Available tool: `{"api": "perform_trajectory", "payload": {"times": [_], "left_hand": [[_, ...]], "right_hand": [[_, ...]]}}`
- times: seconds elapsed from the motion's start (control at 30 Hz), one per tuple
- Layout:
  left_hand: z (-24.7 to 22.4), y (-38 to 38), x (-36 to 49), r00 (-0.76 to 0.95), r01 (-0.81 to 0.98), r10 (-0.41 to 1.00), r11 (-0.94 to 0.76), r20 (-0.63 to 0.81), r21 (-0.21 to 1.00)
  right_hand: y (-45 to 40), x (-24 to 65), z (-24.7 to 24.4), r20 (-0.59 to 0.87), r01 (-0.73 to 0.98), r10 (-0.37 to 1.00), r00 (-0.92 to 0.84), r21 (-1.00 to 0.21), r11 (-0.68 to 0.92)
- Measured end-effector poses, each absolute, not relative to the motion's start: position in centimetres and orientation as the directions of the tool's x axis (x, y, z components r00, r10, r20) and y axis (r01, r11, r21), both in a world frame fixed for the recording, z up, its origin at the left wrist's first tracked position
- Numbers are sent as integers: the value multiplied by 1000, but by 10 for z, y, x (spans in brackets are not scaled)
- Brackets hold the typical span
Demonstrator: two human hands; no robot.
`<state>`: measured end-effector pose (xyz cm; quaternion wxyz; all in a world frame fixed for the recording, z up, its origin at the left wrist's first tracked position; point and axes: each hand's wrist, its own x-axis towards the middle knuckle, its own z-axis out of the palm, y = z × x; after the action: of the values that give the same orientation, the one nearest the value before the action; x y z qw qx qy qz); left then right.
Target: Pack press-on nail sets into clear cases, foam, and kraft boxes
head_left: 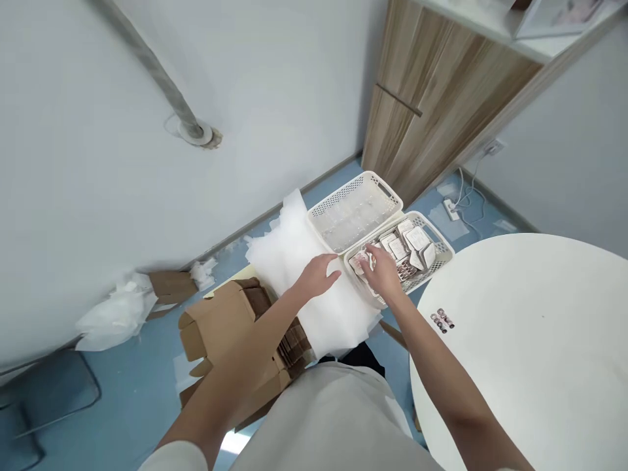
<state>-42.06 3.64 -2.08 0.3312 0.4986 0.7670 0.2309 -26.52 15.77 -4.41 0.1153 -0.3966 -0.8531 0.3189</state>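
No lettering, brand or number can be read.
On the small white packs [418, 238] in the right-hand perforated basket [444, 248], faint marks show, too small to make out. The dark-patterned strips [442, 320] on the near-right round white table [530, 353] are likewise too small to read, and the framed picture [564, 18] on the far-right wood-grain cabinet [441, 85] is too blurred.

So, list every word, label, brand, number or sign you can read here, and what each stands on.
None can be read.
White square pieces in the right-hand basket: faint marks, too small and blurred.
Small strips on the round table: too small to tell if they bear text.
Cardboard box: no print made out.
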Motion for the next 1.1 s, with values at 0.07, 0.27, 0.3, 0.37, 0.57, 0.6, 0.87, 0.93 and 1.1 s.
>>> {"api": "perform_trajectory", "payload": {"times": [0.07,0.27,0.3,0.37,0.57,0.6,0.87,0.93,1.1], "left_hand": [[-30,64,-430,-298,676,916,402,-270,617],[-63,119,-446,-355,729,886,463,-299,505],[-68,124,-447,-360,733,880,472,-309,491],[-77,134,-448,-364,739,870,487,-332,466],[-92,148,-447,-366,740,853,509,-373,439],[-93,149,-447,-369,740,853,510,-370,438],[-93,151,-448,-356,788,903,429,-241,442],[-92,150,-448,-346,804,917,399,-199,441],[-93,143,-451,-349,801,926,373,-142,469]], "right_hand": [[179,-287,-49,-76,659,736,-673,-513,550],[209,-327,-66,-155,686,673,-723,-269,676],[210,-330,-69,-167,692,674,-720,-245,679],[212,-336,-74,-185,709,685,-705,-206,674],[214,-346,-83,-240,766,728,-642,-177,618],[215,-347,-84,-253,773,731,-634,-183,608],[215,-346,-84,-258,768,723,-641,-210,605],[214,-345,-84,-251,761,719,-648,-220,610],[210,-342,-81,-199,717,691,-695,-268,644]]}}
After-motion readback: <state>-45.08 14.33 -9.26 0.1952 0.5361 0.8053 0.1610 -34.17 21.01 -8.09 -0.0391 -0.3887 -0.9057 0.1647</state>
